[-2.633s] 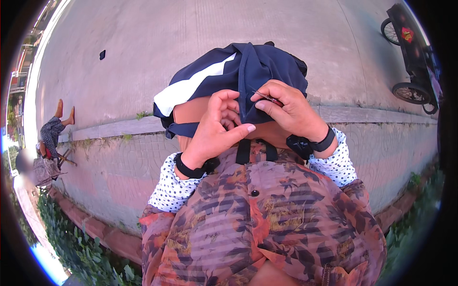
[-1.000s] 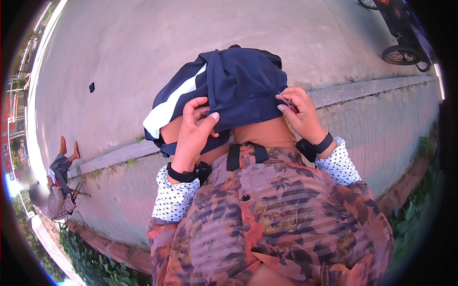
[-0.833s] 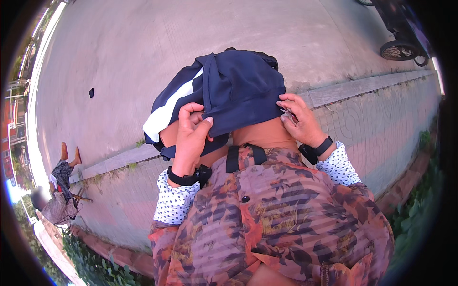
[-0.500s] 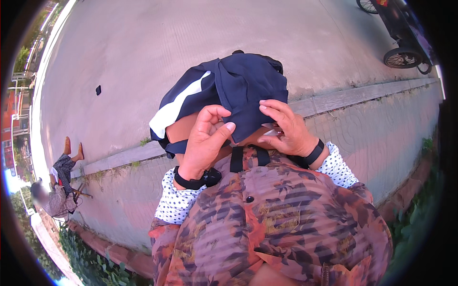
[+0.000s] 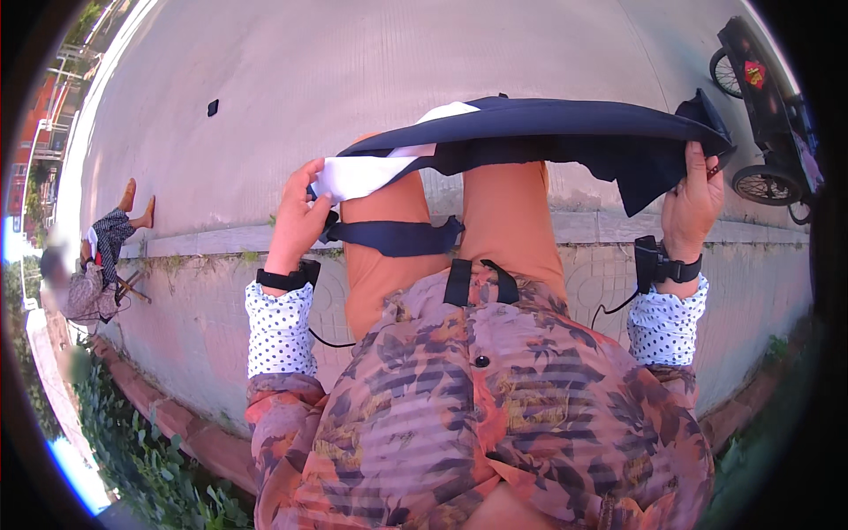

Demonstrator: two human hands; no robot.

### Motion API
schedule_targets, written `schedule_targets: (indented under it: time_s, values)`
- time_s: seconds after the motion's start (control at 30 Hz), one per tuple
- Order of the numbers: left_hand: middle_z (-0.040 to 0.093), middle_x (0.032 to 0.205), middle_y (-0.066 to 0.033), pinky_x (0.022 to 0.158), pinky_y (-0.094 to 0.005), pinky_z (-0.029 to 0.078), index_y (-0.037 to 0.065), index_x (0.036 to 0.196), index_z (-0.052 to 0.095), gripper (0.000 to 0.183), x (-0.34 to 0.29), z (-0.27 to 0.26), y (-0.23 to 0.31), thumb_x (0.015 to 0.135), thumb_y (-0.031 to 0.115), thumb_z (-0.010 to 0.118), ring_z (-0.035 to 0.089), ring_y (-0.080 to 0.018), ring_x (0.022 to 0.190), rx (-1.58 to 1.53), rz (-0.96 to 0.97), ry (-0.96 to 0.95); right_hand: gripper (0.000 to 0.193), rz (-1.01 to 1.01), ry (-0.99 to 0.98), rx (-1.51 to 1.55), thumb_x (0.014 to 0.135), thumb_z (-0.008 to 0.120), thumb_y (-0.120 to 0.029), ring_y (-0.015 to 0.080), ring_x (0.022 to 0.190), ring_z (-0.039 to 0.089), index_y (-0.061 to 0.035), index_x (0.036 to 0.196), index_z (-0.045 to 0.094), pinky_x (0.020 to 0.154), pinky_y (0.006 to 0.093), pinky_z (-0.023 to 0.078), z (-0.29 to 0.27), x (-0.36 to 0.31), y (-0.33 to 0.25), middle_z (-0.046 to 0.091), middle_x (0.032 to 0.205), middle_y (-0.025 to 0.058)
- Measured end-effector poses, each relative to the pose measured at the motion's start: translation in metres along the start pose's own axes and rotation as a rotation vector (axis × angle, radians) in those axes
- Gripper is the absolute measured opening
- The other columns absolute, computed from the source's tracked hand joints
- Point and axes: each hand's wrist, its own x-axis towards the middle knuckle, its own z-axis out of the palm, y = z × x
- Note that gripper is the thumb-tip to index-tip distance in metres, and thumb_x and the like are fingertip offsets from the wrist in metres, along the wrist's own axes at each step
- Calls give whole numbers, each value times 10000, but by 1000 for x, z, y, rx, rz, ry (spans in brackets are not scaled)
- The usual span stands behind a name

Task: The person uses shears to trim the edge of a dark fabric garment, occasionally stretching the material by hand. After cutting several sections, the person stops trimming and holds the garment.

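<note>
Over the person's lap in the head view, a navy garment with white panels (image 5: 530,124) stretches sideways between two hands, above the orange-brown trousers (image 5: 512,216). The left hand (image 5: 299,215) has its grip pinched on a white panel at one end; the right hand (image 5: 693,205) has its grip closed on the navy cloth at the other, where a pointed corner droops beside it. Below, a navy fabric strip (image 5: 397,237) lies across the left thigh. Farther right stands a dark cart with spoked wheels (image 5: 764,97).
</note>
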Motion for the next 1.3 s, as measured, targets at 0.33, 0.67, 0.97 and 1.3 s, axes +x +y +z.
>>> schedule_targets:
  time_s: [0.33,0.67,0.97,1.3]
  values:
    - [704,993,-149,850,-424,511,71,1219,642,399,12,9,-62,833,145,714,658,-345,933,80,-95,-37,338,-381,-48,-295,1046,541,-220,220,1147,624,17,1284,573,1008,321,506,-48,57,-72,617,1279,135]
    - [706,991,-116,799,-332,503,11,1075,683,251,6,34,-92,877,165,680,646,-203,920,-296,-276,74,444,-65,202,-130,1052,525,-308,262,1219,588,72,1279,556,1054,352,487,-20,29,-95,599,1320,170]
    - [663,902,-28,715,-258,499,63,1068,621,127,5,-25,-122,977,111,548,621,-101,819,-629,-436,113,441,8,190,-76,1035,559,-272,290,1218,589,36,1348,519,1066,394,488,-56,49,-82,586,1347,165]
    - [557,776,-5,502,-239,371,75,1099,608,141,-28,-140,-25,988,115,531,441,-75,559,-1141,-137,349,477,115,235,26,1028,567,-290,321,1255,561,40,1371,524,1114,423,436,-51,52,-80,561,1389,193]
